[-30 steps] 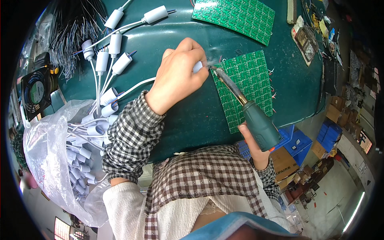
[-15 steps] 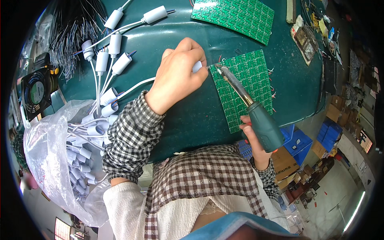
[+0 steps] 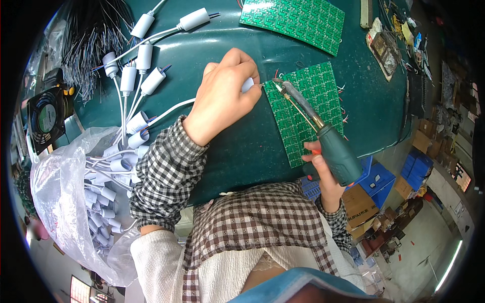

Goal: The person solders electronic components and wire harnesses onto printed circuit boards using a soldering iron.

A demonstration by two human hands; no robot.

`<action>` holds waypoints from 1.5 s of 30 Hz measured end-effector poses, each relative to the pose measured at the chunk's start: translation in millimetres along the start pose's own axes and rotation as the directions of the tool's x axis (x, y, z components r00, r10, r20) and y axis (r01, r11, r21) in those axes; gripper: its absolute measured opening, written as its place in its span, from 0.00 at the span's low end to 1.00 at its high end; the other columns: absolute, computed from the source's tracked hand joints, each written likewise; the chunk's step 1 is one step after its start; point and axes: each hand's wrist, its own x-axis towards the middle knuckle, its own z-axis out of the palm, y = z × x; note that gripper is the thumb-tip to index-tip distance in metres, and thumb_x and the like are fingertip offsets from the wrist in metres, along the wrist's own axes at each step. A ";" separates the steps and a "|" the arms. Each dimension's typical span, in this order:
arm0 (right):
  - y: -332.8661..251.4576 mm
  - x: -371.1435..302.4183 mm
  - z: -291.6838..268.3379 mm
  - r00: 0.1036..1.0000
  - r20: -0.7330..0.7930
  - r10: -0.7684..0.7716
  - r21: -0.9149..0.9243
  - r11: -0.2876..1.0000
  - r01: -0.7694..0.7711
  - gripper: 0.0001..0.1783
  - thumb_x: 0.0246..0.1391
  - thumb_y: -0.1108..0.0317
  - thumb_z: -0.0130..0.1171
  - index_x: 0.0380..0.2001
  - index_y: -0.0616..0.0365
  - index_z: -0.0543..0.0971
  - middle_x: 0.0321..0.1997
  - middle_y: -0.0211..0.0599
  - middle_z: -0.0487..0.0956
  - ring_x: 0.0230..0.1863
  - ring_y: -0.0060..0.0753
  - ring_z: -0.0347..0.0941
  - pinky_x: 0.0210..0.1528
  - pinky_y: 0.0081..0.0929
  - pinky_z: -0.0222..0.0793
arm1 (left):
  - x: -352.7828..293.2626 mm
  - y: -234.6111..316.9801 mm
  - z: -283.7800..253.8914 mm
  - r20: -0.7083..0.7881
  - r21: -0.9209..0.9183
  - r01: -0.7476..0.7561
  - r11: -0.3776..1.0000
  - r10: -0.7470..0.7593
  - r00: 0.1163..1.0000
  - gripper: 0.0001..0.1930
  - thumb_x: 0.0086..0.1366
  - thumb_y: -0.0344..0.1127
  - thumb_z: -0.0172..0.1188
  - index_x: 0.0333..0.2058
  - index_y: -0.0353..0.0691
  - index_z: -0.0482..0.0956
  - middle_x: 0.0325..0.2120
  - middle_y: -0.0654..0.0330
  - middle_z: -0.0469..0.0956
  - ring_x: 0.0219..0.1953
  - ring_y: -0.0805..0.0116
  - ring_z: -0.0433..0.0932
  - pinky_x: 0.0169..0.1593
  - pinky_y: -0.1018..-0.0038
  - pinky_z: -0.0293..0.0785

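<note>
My left hand (image 3: 224, 95) is closed round a white cable connector (image 3: 247, 85), whose white cable runs back past my wrist to the left. The connector's front end points at the upper left corner of a green circuit board panel (image 3: 308, 108). In my right hand (image 3: 323, 171) is a soldering gun (image 3: 337, 151) with a dark green handle, gripped from below with a finger at its red trigger. Its metal tip reaches the panel's upper left corner, close to the connector; whether they touch I cannot tell. Short red and dark wires stick out along the panel's edges.
A second green panel (image 3: 295, 22) lies farther back. At left are several white connectors (image 3: 153, 81), a bundle of dark wires (image 3: 96, 45), a small fan (image 3: 45, 117) and a plastic bag (image 3: 55, 197) of connectors. A stained block (image 3: 382, 50) lies at the far right.
The soldering gun has turned slightly in my right hand, its handle shifting a little right and its tip slightly up. My left hand holds nearly the same place.
</note>
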 end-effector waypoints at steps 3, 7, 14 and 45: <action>-0.1 0.4 2.0 1.000 -0.007 0.012 0.062 0.998 -0.011 0.21 0.57 0.79 0.66 0.55 0.68 0.77 0.49 0.46 0.83 0.51 0.36 0.81 0.52 0.34 0.78 | 0.0 1.0 -0.6 0.003 0.006 -0.004 1.000 0.004 1.000 0.04 0.56 0.29 0.63 0.30 0.36 0.79 0.41 0.57 0.77 0.39 0.55 0.76 0.45 0.63 0.69; 11.4 6.5 -2.3 0.997 -0.030 -0.068 -0.020 0.997 0.068 0.20 0.58 0.74 0.65 0.53 0.68 0.78 0.49 0.47 0.83 0.52 0.41 0.80 0.54 0.38 0.77 | -3.4 1.9 1.4 -0.007 -0.012 0.010 1.000 -0.010 1.000 0.05 0.56 0.30 0.62 0.31 0.36 0.80 0.41 0.57 0.76 0.44 0.58 0.75 0.50 0.63 0.64; 21.7 17.8 -4.8 0.993 -0.087 -0.077 0.180 0.979 0.092 0.19 0.57 0.69 0.65 0.49 0.68 0.80 0.48 0.46 0.82 0.54 0.44 0.79 0.57 0.41 0.75 | -4.1 3.6 3.2 -0.029 -0.018 -0.004 1.000 0.003 1.000 0.06 0.57 0.30 0.62 0.32 0.35 0.81 0.43 0.56 0.76 0.48 0.58 0.75 0.53 0.62 0.65; 19.7 -5.2 -11.1 0.993 0.079 -0.087 -0.172 0.980 0.099 0.16 0.61 0.75 0.61 0.50 0.71 0.76 0.40 0.45 0.79 0.45 0.37 0.77 0.45 0.37 0.84 | -7.8 3.9 6.7 -0.047 0.031 -0.022 0.999 0.024 0.999 0.05 0.58 0.30 0.63 0.33 0.37 0.80 0.46 0.54 0.74 0.47 0.56 0.75 0.53 0.62 0.65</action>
